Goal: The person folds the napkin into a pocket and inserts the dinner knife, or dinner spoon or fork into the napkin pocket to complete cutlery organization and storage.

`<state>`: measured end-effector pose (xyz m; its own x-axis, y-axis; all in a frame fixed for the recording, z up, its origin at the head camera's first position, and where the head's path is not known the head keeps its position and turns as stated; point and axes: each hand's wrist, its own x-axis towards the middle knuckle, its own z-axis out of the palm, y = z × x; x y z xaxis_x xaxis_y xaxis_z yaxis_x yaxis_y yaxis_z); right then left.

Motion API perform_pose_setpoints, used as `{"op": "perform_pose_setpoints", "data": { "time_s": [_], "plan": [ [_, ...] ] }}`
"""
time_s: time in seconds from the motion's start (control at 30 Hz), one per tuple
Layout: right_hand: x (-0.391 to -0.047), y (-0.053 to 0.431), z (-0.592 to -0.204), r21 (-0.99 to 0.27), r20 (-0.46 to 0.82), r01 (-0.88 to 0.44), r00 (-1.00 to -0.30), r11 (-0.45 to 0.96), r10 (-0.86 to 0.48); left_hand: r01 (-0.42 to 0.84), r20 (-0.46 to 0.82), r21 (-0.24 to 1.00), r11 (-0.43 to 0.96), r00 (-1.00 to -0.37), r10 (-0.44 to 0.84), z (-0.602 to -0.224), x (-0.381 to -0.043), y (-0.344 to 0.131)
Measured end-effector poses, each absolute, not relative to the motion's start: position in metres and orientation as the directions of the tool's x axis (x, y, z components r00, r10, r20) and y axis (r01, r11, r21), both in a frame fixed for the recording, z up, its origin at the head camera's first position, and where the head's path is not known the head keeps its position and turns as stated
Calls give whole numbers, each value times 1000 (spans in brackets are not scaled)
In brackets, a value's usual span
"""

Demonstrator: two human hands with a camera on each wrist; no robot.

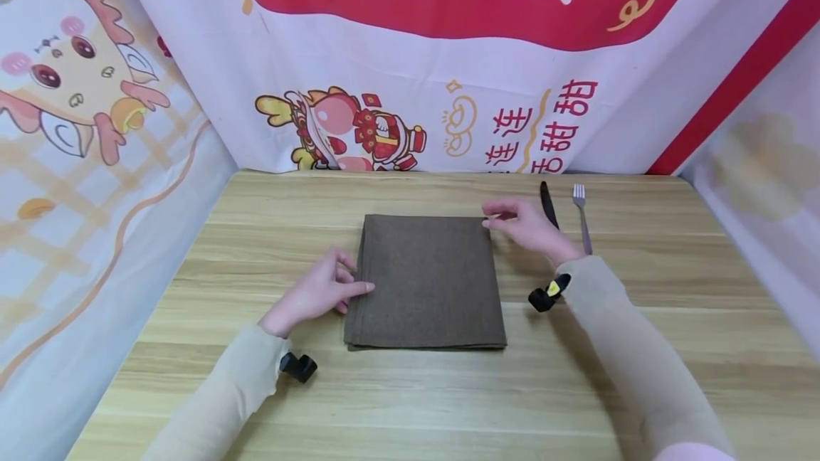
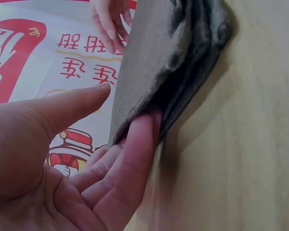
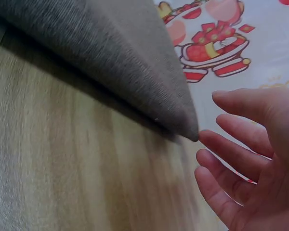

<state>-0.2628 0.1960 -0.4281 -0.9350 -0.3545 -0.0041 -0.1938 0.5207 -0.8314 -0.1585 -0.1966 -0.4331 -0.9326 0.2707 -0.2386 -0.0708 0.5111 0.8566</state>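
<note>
A dark brown cloth (image 1: 429, 283), folded into a layered square, lies on the wooden table. At its left edge is my left hand (image 1: 323, 287), its fingers reaching in among the layers (image 2: 176, 91) and its thumb extended over the top face, a little apart from it in the left wrist view. My right hand (image 1: 522, 223) is by the far right corner of the cloth. In the right wrist view its spread fingertips (image 3: 207, 137) come right up to the pointed corner (image 3: 190, 132), with the thumb held away and no cloth between thumb and fingers.
Beyond my right hand, a dark-handled knife (image 1: 548, 203) and a metal fork (image 1: 581, 215) lie on the table (image 1: 397, 404). A printed curtain (image 1: 435, 91) hangs along the table's back edge, with more printed fabric (image 1: 96, 183) at the left side.
</note>
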Motion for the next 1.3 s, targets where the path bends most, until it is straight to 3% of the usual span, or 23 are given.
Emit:
{"op": "perform_pose_setpoints", "data": {
  "time_s": [0.4,0.73,1.3],
  "plan": [
    [-277,184,-440,-772,8,-263,-914,578,-405,-80,-276,808,584,-927,255,-434,-153,-195],
    [-278,175,-436,-789,-4,-214,-936,576,-353,-58,-275,766,640,-930,244,-435,-151,-192],
    [-276,189,-443,-726,-34,-238,-925,646,-379,61,-183,626,777,-958,223,-427,-145,-189]
  ]
}}
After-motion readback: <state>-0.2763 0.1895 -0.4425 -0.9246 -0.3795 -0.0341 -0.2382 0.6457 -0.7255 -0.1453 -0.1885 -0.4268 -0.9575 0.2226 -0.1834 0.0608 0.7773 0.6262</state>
